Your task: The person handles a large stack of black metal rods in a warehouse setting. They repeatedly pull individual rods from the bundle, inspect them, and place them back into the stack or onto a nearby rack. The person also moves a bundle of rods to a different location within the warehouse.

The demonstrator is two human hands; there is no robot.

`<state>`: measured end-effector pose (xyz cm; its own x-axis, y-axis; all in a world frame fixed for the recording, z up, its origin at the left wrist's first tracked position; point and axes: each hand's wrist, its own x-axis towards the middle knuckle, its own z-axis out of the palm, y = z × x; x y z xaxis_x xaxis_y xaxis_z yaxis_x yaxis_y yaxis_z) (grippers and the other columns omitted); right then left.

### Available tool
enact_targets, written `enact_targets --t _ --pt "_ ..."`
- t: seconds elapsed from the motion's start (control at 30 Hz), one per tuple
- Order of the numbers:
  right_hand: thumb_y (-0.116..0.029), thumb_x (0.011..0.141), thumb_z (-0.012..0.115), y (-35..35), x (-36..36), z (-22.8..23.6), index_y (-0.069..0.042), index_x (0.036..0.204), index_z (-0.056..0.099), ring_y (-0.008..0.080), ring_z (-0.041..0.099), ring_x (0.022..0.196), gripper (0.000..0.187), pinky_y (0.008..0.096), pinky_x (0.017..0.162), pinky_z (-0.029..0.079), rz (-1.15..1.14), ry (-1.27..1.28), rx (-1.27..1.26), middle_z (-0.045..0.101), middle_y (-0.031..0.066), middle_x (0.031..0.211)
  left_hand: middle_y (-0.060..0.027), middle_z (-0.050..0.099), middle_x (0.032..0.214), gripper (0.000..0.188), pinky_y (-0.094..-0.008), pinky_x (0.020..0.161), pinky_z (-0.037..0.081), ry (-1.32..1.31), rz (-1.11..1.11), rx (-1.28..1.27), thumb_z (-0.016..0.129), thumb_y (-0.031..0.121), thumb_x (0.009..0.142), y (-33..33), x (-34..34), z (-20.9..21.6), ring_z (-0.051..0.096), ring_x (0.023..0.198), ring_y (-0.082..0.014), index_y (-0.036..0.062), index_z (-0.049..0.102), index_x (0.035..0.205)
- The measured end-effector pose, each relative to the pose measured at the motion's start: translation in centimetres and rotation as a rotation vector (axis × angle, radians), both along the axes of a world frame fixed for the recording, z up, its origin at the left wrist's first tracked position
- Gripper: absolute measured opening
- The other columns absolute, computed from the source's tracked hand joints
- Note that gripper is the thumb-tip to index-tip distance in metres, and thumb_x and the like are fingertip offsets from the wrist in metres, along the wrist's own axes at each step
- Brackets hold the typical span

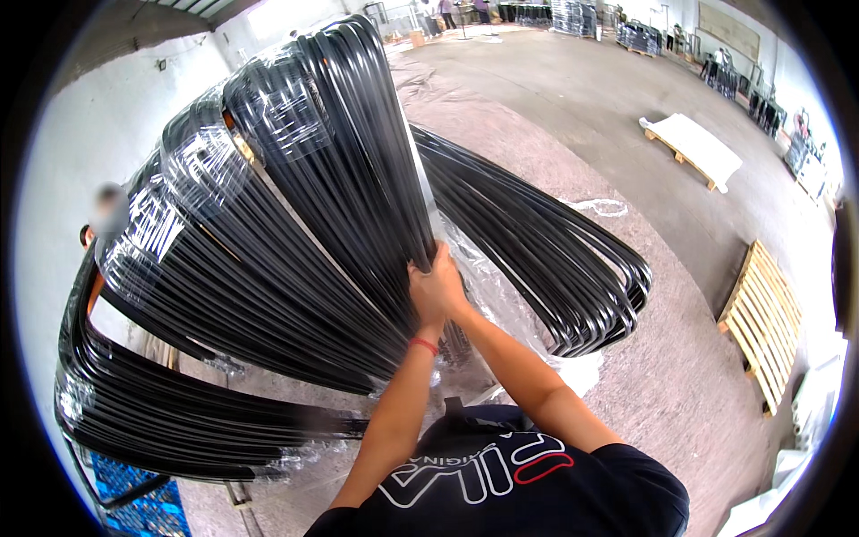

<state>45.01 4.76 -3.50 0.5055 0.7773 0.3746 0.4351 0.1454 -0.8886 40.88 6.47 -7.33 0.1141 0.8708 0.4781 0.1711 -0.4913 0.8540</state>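
Note:
My left hand (427, 294), with a red band at its wrist, and my right hand (445, 267) are close together on the right edge of a tall bundle of black bent tubes (358, 134). Both are closed around the outermost tubes, low on the bundle; some of the fingers are hidden. Clear plastic film (286, 112) wraps the rounded top. Left of it stand further wrapped tube bundles (259, 242), leaning outward like a fan. To the right of my hands, a bundle of black U-shaped tubes (537, 242) lies low over loose clear film (474, 251).
Another tube bundle (179, 407) lies at the lower left, above a blue patterned surface (134, 497). A person (109, 210) is partly hidden behind the bundles. On the right are a wooden pallet (765, 322) and a white-covered pallet (698, 148). Wrapped stacks (573, 18) stand far back.

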Motion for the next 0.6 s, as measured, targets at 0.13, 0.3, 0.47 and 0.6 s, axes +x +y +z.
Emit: enact_targets --t 0.13,0.3,0.47,0.6 --pt "-0.017 0.069 0.065 1.0 0.1 -1.0 0.004 0.113 0.03 0.0464 0.05 0.092 0.06 0.0464 0.08 0.041 0.081 0.121 0.051 0.051 0.0311 0.098 -0.0112 0.056 0.102 0.04 -0.029 0.081 0.043 -0.061 -0.041 -0.087 0.058 0.013 0.079 0.8 -1.2 0.0 0.056 0.095 -0.0189 -0.0015 0.041 0.112" --pt "-0.014 0.07 0.063 0.9 0.3 -0.9 0.002 0.115 0.03 0.0452 0.047 0.096 0.058 0.0465 0.082 0.04 0.098 0.122 0.111 0.048 0.0296 0.103 -0.0128 0.057 0.104 0.043 -0.0276 0.082 0.043 0.152 0.006 -0.031 0.058 0.012 0.079 -0.1 -1.5 1.6 0.056 0.097 -0.0204 -0.0007 0.04 0.117" --pt "-0.014 0.07 0.062 0.6 1.0 -0.2 -0.003 0.118 0.03 0.0416 0.044 0.102 0.06 0.0458 0.085 0.039 0.119 0.003 0.05 0.047 0.0245 0.108 -0.0132 0.057 0.106 0.045 -0.0283 0.082 0.043 0.02 -0.018 -0.006 0.059 0.015 0.079 1.1 -1.2 -1.0 0.056 0.099 -0.0217 -0.0019 0.042 0.116" --pt "-0.012 0.068 0.062 0.6 1.2 -0.3 -0.005 0.12 0.03 0.0402 0.044 0.102 0.061 0.0458 0.085 0.039 0.141 -0.014 -0.002 0.047 0.0226 0.108 -0.013 0.053 0.112 0.043 -0.029 0.085 0.041 -0.087 -0.06 -0.217 0.057 0.012 0.079 1.6 -1.3 -2.5 0.052 0.102 -0.0203 -0.0021 0.042 0.116"
